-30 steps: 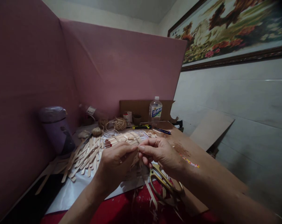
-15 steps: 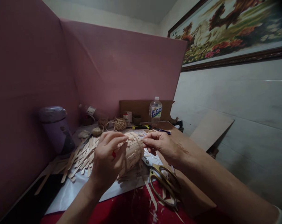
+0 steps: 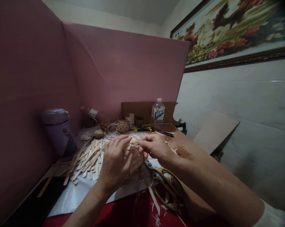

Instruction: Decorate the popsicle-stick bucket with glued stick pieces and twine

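My left hand (image 3: 116,160) wraps round a small rounded piece made of pale wooden sticks (image 3: 133,155), held just above the table. My right hand (image 3: 154,146) pinches at the top of that same piece, fingertips meeting the left hand's fingers. Most of the piece is hidden behind both hands. A pile of loose wooden sticks (image 3: 87,159) lies on the white sheet (image 3: 69,195) to the left of my left hand. Gold-handled scissors (image 3: 167,184) lie under my right forearm.
A ball of twine (image 3: 122,126), a yellow utility knife (image 3: 143,129), a blue pen (image 3: 166,133) and a water bottle (image 3: 157,112) stand at the back. A purple bin (image 3: 58,132) sits at the left. Pink partition walls (image 3: 123,69) close the back and left. Wood shavings litter the red surface (image 3: 137,214).
The stick piece was raised and turned between my hands; now both hands close over it more tightly, the right fingers moved left onto its top.
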The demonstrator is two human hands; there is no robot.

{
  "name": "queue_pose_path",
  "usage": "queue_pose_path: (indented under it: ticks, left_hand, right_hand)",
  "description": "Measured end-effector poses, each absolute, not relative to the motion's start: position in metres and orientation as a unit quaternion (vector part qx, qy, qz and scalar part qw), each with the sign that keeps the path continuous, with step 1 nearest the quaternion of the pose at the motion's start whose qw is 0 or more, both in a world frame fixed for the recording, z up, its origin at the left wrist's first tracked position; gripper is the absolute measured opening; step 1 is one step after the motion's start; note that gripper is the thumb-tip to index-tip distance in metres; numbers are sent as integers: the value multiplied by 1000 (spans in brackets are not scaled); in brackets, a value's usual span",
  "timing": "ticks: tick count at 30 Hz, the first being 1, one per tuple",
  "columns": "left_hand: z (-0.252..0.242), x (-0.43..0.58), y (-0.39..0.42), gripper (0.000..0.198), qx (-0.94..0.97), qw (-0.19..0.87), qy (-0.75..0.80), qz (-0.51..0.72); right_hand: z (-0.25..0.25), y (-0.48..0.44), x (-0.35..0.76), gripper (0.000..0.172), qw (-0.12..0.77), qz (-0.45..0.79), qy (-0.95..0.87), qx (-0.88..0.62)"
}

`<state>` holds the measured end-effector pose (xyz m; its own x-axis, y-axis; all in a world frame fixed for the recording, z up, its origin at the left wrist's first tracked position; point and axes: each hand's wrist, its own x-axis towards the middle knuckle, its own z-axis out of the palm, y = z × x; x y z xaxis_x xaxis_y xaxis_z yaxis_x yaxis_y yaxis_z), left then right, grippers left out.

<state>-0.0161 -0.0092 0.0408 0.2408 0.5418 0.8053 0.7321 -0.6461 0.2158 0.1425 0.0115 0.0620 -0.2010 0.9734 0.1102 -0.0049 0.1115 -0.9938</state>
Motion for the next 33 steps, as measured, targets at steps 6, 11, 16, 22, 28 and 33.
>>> queue_pose_path:
  ticks: [6,11,16,22,28,33]
  left_hand:
    - [39,-14,-10,25,-781,109,-409,-459]
    - [36,-12,-10,26,-779,111,-417,-456]
    - [36,-10,-11,24,-779,110,-417,-455]
    - [36,-8,-13,24,-779,108,-416,-457]
    - [37,-8,-13,22,-780,116,-412,-457]
    - [38,-8,-15,21,-786,120,-403,-454]
  right_hand:
    - [60,4,140,12,493,524,-538,-439]
    - [59,-5,134,18,511,519,-510,-459]
    - [56,-9,129,18,531,520,-468,-479]
    - [51,-9,126,22,536,526,-463,-470]
    - [51,-9,126,23,532,531,-459,-474]
    - [53,-9,129,18,521,529,-481,-465]
